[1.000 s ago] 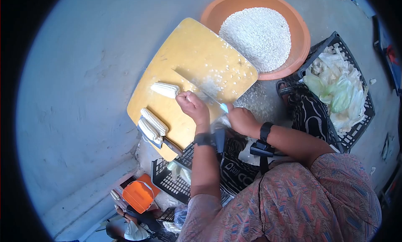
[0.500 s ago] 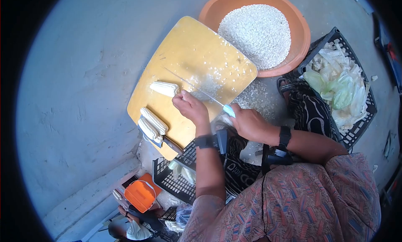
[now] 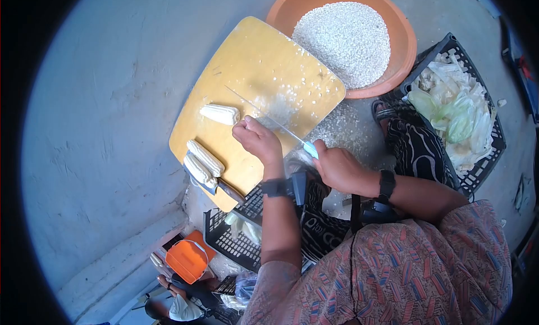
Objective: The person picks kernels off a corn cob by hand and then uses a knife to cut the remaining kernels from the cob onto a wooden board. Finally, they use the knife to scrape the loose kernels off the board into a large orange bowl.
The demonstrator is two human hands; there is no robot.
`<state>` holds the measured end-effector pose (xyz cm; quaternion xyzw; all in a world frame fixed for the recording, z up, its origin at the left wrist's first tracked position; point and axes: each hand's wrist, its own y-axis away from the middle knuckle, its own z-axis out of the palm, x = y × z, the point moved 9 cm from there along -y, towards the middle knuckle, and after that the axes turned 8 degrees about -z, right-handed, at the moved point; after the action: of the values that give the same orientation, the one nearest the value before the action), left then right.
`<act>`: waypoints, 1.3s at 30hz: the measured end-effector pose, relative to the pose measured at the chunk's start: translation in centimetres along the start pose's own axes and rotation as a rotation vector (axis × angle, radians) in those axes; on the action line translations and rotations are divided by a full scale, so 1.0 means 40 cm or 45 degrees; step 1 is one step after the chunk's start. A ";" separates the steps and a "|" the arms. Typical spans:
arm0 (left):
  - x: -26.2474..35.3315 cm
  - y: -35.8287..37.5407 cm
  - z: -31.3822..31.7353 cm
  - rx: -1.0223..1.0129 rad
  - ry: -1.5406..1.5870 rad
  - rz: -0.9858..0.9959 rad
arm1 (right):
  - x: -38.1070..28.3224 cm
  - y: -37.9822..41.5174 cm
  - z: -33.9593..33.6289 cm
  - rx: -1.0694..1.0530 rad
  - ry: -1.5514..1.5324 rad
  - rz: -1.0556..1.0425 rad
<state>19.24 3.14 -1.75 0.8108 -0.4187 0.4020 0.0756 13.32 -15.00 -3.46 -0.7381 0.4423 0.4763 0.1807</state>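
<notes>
Though in the right hand (image 3: pixel 343 171), blue-handled knife (image 3: pixel 310 150) near left hand (image 3: pixel 258 141)

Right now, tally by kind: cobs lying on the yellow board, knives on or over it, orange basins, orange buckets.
Corn cobs: 3
Knives: 2, one in the right hand
Orange basin: 1
Orange bucket: 1
Total: 7

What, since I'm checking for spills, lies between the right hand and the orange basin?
In the head view, scattered white kernels lie on the floor between the right hand and basin.
</notes>
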 end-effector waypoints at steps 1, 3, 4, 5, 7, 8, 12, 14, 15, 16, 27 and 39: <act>-0.004 -0.003 -0.002 0.000 0.029 -0.034 | 0.000 -0.010 0.003 0.002 -0.001 0.001; -0.007 -0.010 -0.003 0.002 0.069 -0.068 | 0.004 -0.027 0.013 0.006 0.010 0.000; -0.014 -0.015 -0.002 -0.006 0.086 -0.091 | 0.007 -0.038 0.022 0.019 0.028 -0.005; -0.022 -0.017 -0.002 -0.015 0.099 -0.114 | 0.011 -0.047 0.029 0.031 0.042 -0.011; 0.004 0.000 0.001 0.016 0.017 -0.009 | 0.009 -0.077 0.024 0.026 0.018 0.015; 0.025 0.010 0.000 0.042 -0.067 0.098 | 0.011 -0.089 0.024 0.023 -0.009 0.045; 0.003 0.000 -0.006 0.011 0.036 -0.001 | 0.042 -0.106 0.056 -0.006 0.004 0.121; 0.008 0.004 -0.009 0.035 0.008 0.036 | 0.046 -0.097 0.062 -0.034 -0.084 0.173; 0.011 0.007 -0.009 0.033 0.009 0.042 | 0.044 -0.092 0.058 -0.028 -0.085 0.173; 0.020 0.011 -0.009 0.042 -0.034 0.079 | 0.035 -0.087 0.050 -0.015 -0.005 0.134; 0.042 0.029 -0.002 0.018 -0.091 0.130 | 0.097 -0.071 0.072 0.063 0.085 0.086; -0.104 -0.001 0.009 -0.162 0.610 -0.250 | 0.053 -0.043 0.003 0.109 0.002 0.044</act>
<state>18.13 5.57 -4.97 0.7229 -0.3328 0.5459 0.2620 15.02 -15.01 -5.59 -0.7223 0.4752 0.4593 0.2037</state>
